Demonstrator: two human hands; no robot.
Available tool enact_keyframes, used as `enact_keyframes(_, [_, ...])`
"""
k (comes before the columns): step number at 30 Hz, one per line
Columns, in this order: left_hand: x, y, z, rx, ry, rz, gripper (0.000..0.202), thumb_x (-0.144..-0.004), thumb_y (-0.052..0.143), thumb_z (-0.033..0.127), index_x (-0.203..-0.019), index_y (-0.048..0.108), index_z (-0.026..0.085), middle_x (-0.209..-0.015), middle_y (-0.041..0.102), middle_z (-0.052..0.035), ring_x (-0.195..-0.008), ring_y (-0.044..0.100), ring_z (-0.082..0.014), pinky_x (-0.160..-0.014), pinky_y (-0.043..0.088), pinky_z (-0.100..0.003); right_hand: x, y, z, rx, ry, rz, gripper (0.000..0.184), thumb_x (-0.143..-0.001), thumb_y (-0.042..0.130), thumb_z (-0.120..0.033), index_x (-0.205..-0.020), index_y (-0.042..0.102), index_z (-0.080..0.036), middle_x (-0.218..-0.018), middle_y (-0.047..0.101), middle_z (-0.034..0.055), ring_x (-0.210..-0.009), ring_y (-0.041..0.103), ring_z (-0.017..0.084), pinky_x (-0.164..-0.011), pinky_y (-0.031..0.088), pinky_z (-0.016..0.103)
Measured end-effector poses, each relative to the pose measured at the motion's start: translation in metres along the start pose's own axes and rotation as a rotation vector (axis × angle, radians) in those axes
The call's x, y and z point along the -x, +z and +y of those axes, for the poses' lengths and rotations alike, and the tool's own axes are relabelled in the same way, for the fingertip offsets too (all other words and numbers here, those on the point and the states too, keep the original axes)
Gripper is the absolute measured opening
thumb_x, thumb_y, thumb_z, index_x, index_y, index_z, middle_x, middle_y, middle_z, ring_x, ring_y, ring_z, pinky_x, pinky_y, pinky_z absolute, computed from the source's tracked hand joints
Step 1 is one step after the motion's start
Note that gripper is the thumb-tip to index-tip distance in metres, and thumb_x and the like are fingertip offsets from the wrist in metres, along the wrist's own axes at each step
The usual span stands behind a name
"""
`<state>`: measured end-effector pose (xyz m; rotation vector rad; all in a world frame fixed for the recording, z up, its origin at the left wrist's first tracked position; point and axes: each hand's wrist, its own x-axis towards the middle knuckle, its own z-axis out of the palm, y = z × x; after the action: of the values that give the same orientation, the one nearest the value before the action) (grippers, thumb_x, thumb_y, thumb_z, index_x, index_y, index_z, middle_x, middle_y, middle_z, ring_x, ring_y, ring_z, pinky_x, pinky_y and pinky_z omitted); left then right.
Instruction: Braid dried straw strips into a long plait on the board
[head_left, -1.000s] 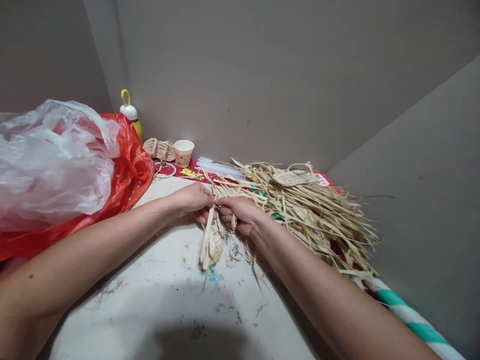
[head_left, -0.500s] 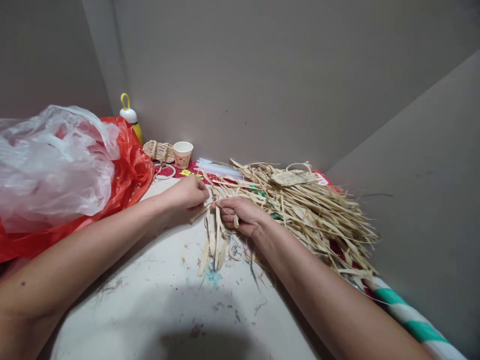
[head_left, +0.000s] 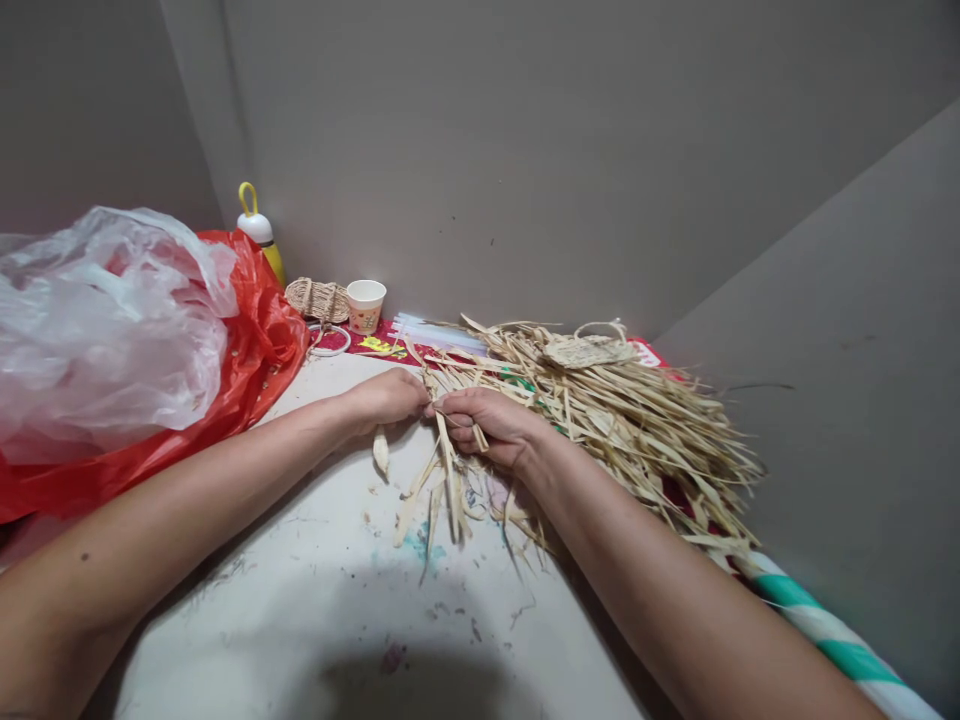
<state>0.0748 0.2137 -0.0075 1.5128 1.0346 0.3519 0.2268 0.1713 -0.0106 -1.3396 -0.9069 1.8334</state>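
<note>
My left hand [head_left: 390, 398] and my right hand [head_left: 491, 428] meet at the middle of a stained white table [head_left: 315, 600], both closed on a small bunch of dry straw strips [head_left: 442, 480] whose loose ends hang toward me onto the tabletop. My left hand pinches the top of the bunch; the fingers of my right hand curl round strips beside it. Just behind and to the right of my right hand lies a large heap of the same pale straw [head_left: 622, 420].
A clear plastic bag [head_left: 105, 320] on a red plastic bag [head_left: 255, 350] fills the left. At the back stand a yellow bottle [head_left: 262, 235], a woven straw piece [head_left: 319, 297], a paper cup [head_left: 366, 304] and a white ring [head_left: 328, 340]. Grey walls close in behind and right.
The bunch of strips has fanned out and its ends now spread over the table. My left hand shifted slightly and one short strip now hangs below it.
</note>
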Motion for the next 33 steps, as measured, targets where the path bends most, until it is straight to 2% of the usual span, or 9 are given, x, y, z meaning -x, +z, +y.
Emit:
enact_keyframes(3, [-0.001, -0.001, -0.001, -0.137, 0.057, 0.045, 0.015, -0.071, 0.049, 0.015, -0.059, 0.058, 0.013, -0.046, 0.044, 0.0037, -0.039, 0.033, -0.0057, -0.040, 0.022, -0.019, 0.001, -0.001, 0.001, 0.079, -0.008, 0.010, 0.021, -0.064, 0.065, -0.011, -0.054, 0.046, -0.015, -0.037, 0.032, -0.0094, -0.032, 0.024, 0.002, -0.031, 0.014, 0.015])
enact_keyframes(5, [-0.001, -0.001, -0.001, -0.192, 0.064, 0.078, 0.014, -0.070, 0.049, 0.014, -0.057, 0.055, 0.013, -0.047, 0.047, 0.0031, -0.042, 0.036, -0.0060, -0.042, 0.025, -0.019, 0.001, 0.000, 0.003, 0.213, -0.036, 0.042, 0.024, -0.065, 0.065, -0.015, -0.052, 0.045, -0.016, -0.037, 0.034, -0.0088, -0.031, 0.025, 0.003, -0.031, 0.014, 0.017])
enact_keyframes(11, [-0.001, 0.002, 0.000, -0.171, 0.001, 0.026, 0.021, -0.072, 0.048, 0.020, -0.052, 0.044, 0.018, -0.039, 0.034, 0.0062, -0.035, 0.026, -0.0063, -0.038, 0.016, -0.022, 0.000, 0.004, 0.003, 0.743, -0.150, 0.225, 0.018, -0.071, 0.058, -0.023, -0.058, 0.047, -0.017, -0.042, 0.038, -0.0078, -0.036, 0.029, 0.005, -0.035, 0.019, 0.019])
enact_keyframes(15, [-0.001, 0.004, 0.001, -0.124, -0.042, 0.033, 0.022, -0.073, 0.050, 0.018, -0.053, 0.042, 0.018, -0.038, 0.032, 0.0069, -0.033, 0.024, -0.0055, -0.036, 0.015, -0.022, 0.001, 0.009, 0.001, 0.901, -0.208, 0.287, 0.014, -0.070, 0.057, -0.020, -0.058, 0.053, -0.015, -0.045, 0.039, -0.0066, -0.042, 0.032, 0.006, -0.040, 0.022, 0.019])
enact_keyframes(19, [-0.001, 0.005, 0.001, -0.108, -0.055, 0.068, 0.020, -0.073, 0.051, 0.016, -0.054, 0.044, 0.018, -0.036, 0.030, 0.0074, -0.032, 0.023, -0.0053, -0.035, 0.013, -0.022, 0.008, 0.011, -0.004, 0.922, -0.213, 0.288, 0.017, -0.071, 0.056, -0.021, -0.056, 0.052, -0.016, -0.044, 0.038, -0.0067, -0.042, 0.031, 0.006, -0.040, 0.022, 0.020])
enact_keyframes(23, [-0.002, 0.004, -0.001, -0.086, -0.048, 0.066, 0.019, -0.073, 0.053, 0.017, -0.055, 0.047, 0.017, -0.037, 0.032, 0.0072, -0.032, 0.024, -0.0052, -0.035, 0.014, -0.022, 0.014, 0.006, -0.010, 0.904, -0.178, 0.285, 0.017, -0.072, 0.057, -0.019, -0.056, 0.054, -0.015, -0.044, 0.045, -0.0048, -0.038, 0.033, 0.006, -0.039, 0.024, 0.020])
enact_keyframes(27, [-0.002, 0.004, -0.003, -0.064, -0.036, 0.080, 0.021, -0.074, 0.055, 0.020, -0.054, 0.046, 0.017, -0.036, 0.032, 0.0076, -0.033, 0.023, -0.0049, -0.035, 0.013, -0.022, 0.013, 0.004, -0.009, 0.624, -0.116, 0.233, 0.018, -0.074, 0.055, -0.016, -0.056, 0.053, -0.016, -0.040, 0.044, -0.0047, -0.033, 0.034, 0.006, -0.036, 0.024, 0.019])
enact_keyframes(30, [-0.003, 0.003, -0.003, -0.031, 0.004, 0.059, 0.021, -0.073, 0.055, 0.019, -0.053, 0.048, 0.016, -0.037, 0.034, 0.0074, -0.033, 0.022, -0.0044, -0.035, 0.012, -0.021, 0.014, 0.016, -0.006, 0.369, -0.053, 0.187, 0.020, -0.078, 0.048, -0.018, -0.059, 0.051, -0.017, -0.040, 0.043, -0.0056, -0.031, 0.034, 0.006, -0.032, 0.022, 0.018])
enact_keyframes(33, [-0.002, 0.001, -0.002, 0.000, 0.020, 0.016, 0.019, -0.072, 0.051, 0.017, -0.053, 0.050, 0.016, -0.038, 0.035, 0.0071, -0.033, 0.023, -0.0043, -0.036, 0.012, -0.021, 0.016, 0.031, -0.002, 0.331, -0.029, 0.244, 0.020, -0.080, 0.042, -0.016, -0.061, 0.051, -0.016, -0.042, 0.049, -0.0037, -0.029, 0.036, 0.006, -0.031, 0.021, 0.018])
